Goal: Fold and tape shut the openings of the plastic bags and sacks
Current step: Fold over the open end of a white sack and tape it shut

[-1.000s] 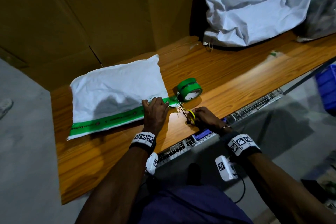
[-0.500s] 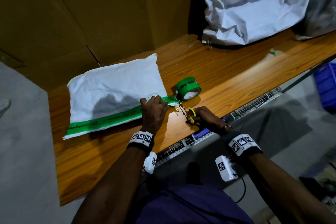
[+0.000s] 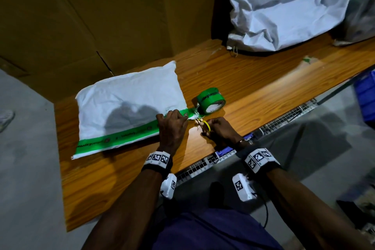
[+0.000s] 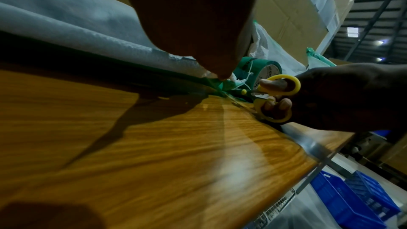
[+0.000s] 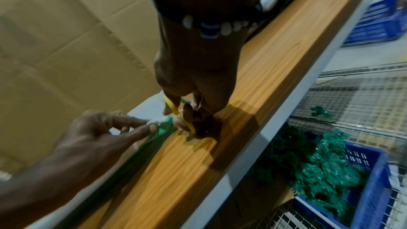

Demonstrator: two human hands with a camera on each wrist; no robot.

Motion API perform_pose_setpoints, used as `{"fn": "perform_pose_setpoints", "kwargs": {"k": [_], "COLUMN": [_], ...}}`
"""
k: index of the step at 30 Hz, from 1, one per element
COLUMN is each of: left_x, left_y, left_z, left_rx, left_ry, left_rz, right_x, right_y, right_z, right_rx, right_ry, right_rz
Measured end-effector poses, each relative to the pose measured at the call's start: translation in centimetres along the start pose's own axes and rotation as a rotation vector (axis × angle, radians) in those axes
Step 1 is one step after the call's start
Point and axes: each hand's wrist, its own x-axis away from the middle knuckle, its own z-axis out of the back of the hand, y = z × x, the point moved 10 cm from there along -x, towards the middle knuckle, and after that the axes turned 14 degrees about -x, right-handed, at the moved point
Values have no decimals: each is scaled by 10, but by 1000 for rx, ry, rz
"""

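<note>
Two hands at the near right corner of a flat, woven white sack [image 3: 129, 105] lying on the wood-grain table [image 3: 253, 87], long axis running left-right, glossy green tape strip [image 3: 121, 135] sealing its near edge. Left hand [image 3: 172, 128] fingertips press the taped corner. Right hand [image 3: 220, 131] grips yellow-handled scissors [image 4: 276, 91], blades seemingly at the tape, blurred. Round tape roll [image 3: 211, 100] just beside the corner
</note>
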Motion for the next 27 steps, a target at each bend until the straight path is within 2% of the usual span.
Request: {"fn": "perform_pose_setpoints", "kwargs": {"k": [3,7,13,18,22,24,27], "left_x": [0,6,22,38,49,52,57], "left_y": [-6,-15,-34,-47,-71,-72,-71], "left_z": [7,15,10,8,13,14,14], "left_rx": [-60,-145,-154,-144,-98,-83,-69], "left_ry": [5,-7,-107,-123,-102,-112,-141], "left_rz": [17,-22,17,69,152,114,84], "right_x": [-5,-12,4,16,27,28,23], "right_y": [1,1,-23,-44,-56,-55,-52], "right_z": [-4,-14,-14,-18,-14,-19,-22], "right_rx": [135,217,490,963,1112,1190,1175], "right_ry": [28,-30,-29,95,135,135,154], "right_rz": [-9,-15,134,331,432,446,413]}}
